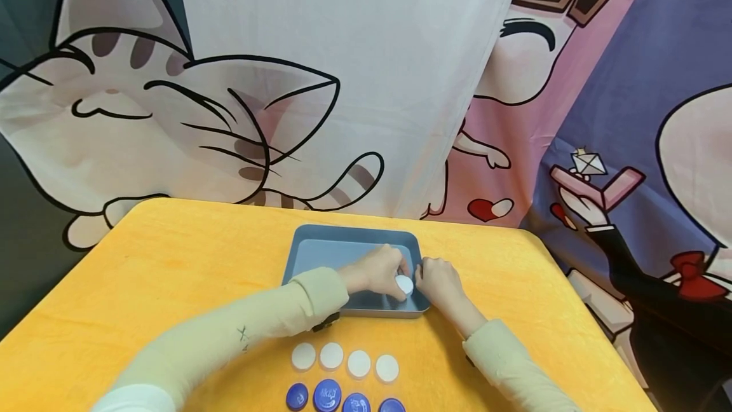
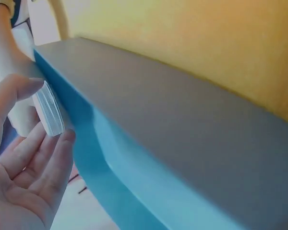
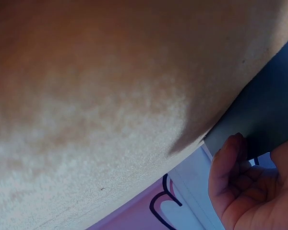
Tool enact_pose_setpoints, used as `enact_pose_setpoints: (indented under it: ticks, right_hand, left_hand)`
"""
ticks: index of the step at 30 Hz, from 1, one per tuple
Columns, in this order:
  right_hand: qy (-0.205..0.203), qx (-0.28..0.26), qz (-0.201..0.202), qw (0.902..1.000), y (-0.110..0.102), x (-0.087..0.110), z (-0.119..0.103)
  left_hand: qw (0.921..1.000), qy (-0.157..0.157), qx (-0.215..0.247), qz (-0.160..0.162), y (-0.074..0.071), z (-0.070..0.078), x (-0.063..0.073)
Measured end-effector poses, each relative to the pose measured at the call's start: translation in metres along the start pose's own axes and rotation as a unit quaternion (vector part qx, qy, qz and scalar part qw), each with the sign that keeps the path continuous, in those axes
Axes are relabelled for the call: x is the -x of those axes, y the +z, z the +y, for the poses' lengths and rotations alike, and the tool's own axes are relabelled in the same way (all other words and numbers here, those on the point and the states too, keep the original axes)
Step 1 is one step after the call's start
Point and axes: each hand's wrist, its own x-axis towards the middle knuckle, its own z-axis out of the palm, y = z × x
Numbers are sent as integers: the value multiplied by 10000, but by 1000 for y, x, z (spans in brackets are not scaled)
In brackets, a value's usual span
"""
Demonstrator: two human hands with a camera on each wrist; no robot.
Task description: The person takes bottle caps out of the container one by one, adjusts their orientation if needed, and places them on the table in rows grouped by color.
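My left hand (image 1: pixel 380 271) reaches over the blue-grey metal tray (image 1: pixel 337 250) and pinches a white bottle cap (image 1: pixel 404 284) between thumb and fingertips. In the left wrist view the cap (image 2: pixel 50 109) is held edge-on beside the tray's wall (image 2: pixel 158 110), its side finely ridged. At the tray's right rim my right hand (image 1: pixel 443 283) grips the edge, fingers curled. The right wrist view shows those curled fingers (image 3: pixel 225 165) against the tray's dark outer side (image 3: pixel 273 105).
In front of the tray, a row of several white caps (image 1: pixel 359 364) lies on the yellow tablecloth (image 1: pixel 217 240). Nearer still is a row of several blue caps (image 1: pixel 328 395), partly cut off by the frame. A cartoon-printed curtain (image 1: pixel 343 11) hangs behind the table.
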Motion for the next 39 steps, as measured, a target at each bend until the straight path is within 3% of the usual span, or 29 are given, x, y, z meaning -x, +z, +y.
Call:
enact_pose_setpoints:
  ticks: [8, 14, 31, 39]
  right_hand:
    - [-48, -13, 97, 9999, -1, 1, -1]
    - [-96, -33, 205, 9997, 0, 2, 0]
    - [-53, -113, 163, 9998, 3, 6, -1]
    - [-86, -1, 185, 9998, 2, 4, 0]
  left_hand:
    - [9995, 250, 117, 138, -4, 15, 18]
    - [9988, 470, -20, 149, 2, 27, 29]
    - [9956, 835, -194, -390, 24, 52, 46]
    - [9884, 1137, -387, -930, 34, 54, 49]
